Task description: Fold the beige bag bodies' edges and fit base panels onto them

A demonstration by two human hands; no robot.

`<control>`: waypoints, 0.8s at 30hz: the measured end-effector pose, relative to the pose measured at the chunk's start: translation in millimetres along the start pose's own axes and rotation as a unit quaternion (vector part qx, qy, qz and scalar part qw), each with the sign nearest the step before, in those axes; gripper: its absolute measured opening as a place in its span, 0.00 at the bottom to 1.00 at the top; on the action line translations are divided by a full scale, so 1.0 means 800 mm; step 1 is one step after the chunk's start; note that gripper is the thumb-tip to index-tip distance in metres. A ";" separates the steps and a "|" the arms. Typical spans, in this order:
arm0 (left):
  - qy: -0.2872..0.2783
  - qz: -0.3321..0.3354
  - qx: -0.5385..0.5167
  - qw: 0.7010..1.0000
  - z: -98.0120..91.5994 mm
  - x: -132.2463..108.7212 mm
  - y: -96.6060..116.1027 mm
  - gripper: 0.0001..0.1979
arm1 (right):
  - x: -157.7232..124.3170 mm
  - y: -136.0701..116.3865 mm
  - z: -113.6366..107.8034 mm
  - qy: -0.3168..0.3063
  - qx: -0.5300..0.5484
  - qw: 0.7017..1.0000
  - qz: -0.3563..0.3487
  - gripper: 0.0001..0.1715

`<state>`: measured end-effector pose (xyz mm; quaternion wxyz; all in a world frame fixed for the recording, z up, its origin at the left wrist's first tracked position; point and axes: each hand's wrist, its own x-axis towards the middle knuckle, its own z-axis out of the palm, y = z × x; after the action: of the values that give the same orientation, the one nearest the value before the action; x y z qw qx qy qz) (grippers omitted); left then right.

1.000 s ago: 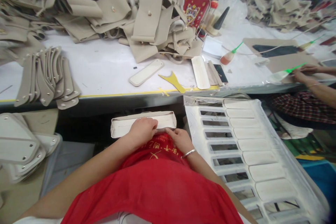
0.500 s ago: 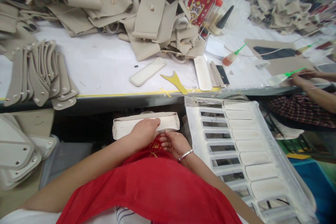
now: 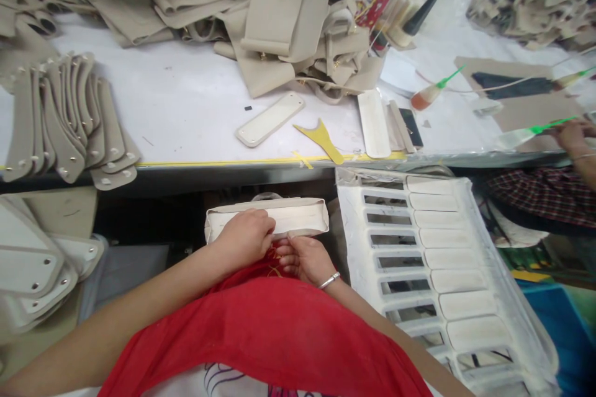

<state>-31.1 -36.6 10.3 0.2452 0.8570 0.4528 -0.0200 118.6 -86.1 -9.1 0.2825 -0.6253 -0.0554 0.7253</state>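
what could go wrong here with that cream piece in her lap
1. The cream folded piece sits off the table, propped over the red apron, gripped only along its near edge by the left hand and right hand; it might slip down.
2. The white rack of cream strips lies right beside the right elbow; a nudge could shift them.
3. The yellow tool lies at the table's edge and could get knocked off.

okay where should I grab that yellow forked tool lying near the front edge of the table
Take the yellow forked tool by its long plain tail, the end toward the table's front edge, coming from above on the near side. The two prongs at the far end splay out and look awkward to pinch. It lies flat, so the fingers probably need to close across the narrow tail's edges.
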 end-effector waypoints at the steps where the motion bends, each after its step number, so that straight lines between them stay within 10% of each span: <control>1: 0.003 0.001 -0.001 1.000 0.000 -0.001 0.000 0.10 | 0.000 0.001 0.003 -0.001 -0.001 1.000 -0.002 0.15; 24: -0.006 -0.039 0.027 0.999 -0.022 -0.043 -0.045 0.09 | 0.013 0.027 0.065 -0.035 -0.043 0.998 0.011 0.18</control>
<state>-82.8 -38.6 20.2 0.2239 0.8447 0.4838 -0.0466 62.1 -84.5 -16.7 0.2454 -0.6113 -0.0896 0.7470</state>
